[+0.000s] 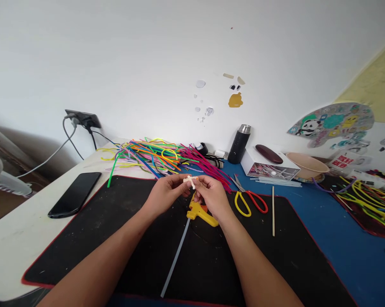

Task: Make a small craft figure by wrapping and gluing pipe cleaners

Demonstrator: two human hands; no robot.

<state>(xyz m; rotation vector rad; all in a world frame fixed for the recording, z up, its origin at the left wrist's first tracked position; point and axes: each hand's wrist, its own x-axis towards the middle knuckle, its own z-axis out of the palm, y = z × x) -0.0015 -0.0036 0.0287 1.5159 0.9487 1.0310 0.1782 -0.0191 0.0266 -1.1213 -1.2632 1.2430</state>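
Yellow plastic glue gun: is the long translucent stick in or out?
Partly in, apparently: the stick meets the rear of the gun, with most of its length outside, over the black, red-edged mat.

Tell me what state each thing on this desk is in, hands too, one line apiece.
Left hand: pinching the small white piece
Right hand: fingers closed on it too
Glue gun: lying down, glue stick in its back
Scissors: handles spread
Bottle: upright
Phone: flat, upper side dark
Pipe cleaners: loosely heaped
Oval case: closed
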